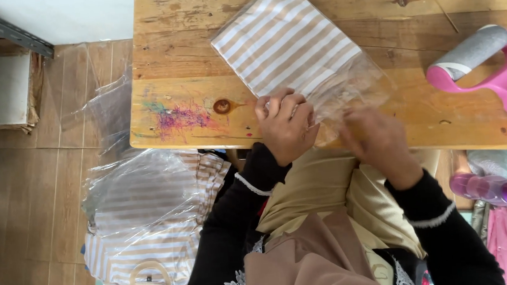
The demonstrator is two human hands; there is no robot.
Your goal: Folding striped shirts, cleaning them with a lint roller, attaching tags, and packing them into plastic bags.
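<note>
A folded beige-and-white striped garment lies inside a clear plastic bag on a worn wooden table. My left hand presses its fingers on the bag's near edge, beside the striped cloth. At the bag's open, crinkled end my right hand is blurred and pinches the loose plastic. Both hands sit at the table's front edge, above my lap.
A pink lint roller lies at the table's right. On the floor to the left sits a pile of bagged striped garments. A pink-capped bottle rests at the right, below the table edge. Crayon scribbles mark the wood.
</note>
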